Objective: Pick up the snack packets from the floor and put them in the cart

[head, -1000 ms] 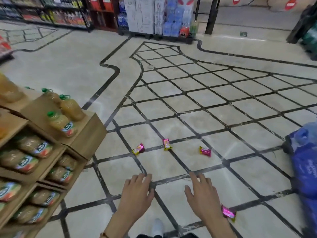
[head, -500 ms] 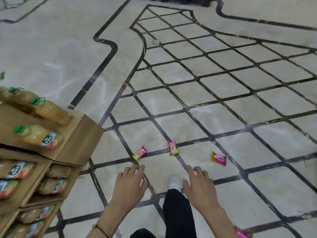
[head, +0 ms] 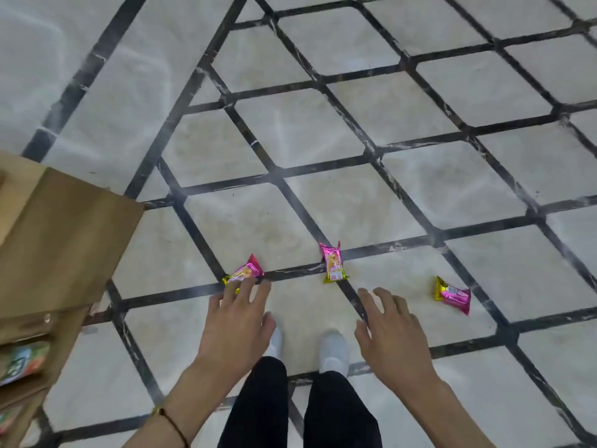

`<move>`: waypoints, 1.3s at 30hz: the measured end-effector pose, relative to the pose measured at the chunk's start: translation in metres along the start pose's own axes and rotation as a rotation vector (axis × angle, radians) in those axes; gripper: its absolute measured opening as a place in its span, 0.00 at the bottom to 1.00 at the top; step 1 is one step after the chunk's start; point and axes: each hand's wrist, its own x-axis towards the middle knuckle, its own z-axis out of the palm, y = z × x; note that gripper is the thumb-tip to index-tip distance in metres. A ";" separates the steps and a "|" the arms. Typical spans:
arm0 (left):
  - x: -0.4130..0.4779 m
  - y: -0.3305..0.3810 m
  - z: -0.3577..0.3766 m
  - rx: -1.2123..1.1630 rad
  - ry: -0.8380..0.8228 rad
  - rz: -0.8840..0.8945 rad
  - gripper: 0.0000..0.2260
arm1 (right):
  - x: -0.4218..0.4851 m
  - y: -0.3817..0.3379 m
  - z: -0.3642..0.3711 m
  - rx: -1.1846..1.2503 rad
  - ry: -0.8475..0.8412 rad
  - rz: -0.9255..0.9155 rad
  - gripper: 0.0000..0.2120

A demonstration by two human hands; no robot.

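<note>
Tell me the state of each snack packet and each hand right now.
left hand: open, holding nothing
right hand: open, holding nothing
left packet: on floor, left hand reaching over its edge, not gripped
middle packet: on floor, untouched
right packet: on floor, untouched

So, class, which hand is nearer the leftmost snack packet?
Left. The left hand overlaps the lower edge of the leftmost snack packet; the right hand is off to its right, near the middle packet.
</note>
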 end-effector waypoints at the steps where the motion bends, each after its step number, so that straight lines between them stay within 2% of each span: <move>1: 0.016 -0.009 0.022 0.011 -0.003 0.011 0.23 | 0.014 0.006 0.025 -0.005 -0.001 0.002 0.26; 8: 0.098 -0.093 0.191 0.060 -0.021 0.028 0.25 | 0.101 0.034 0.202 -0.042 -0.109 -0.011 0.26; 11: 0.127 -0.128 0.264 0.124 -0.104 0.014 0.31 | 0.151 0.042 0.268 -0.037 -0.113 0.003 0.30; 15: 0.157 -0.162 0.339 0.153 -0.166 -0.024 0.38 | 0.217 0.045 0.324 -0.072 -0.080 0.046 0.41; 21: 0.184 -0.183 0.417 0.151 -0.156 -0.029 0.42 | 0.275 0.050 0.387 -0.222 -0.145 0.140 0.41; 30: 0.186 -0.179 0.426 0.065 -0.056 -0.080 0.36 | 0.274 0.065 0.398 -0.173 -0.083 0.121 0.39; 39: 0.128 -0.133 0.317 -0.050 -0.018 -0.099 0.34 | 0.196 0.028 0.302 -0.109 -0.025 0.100 0.37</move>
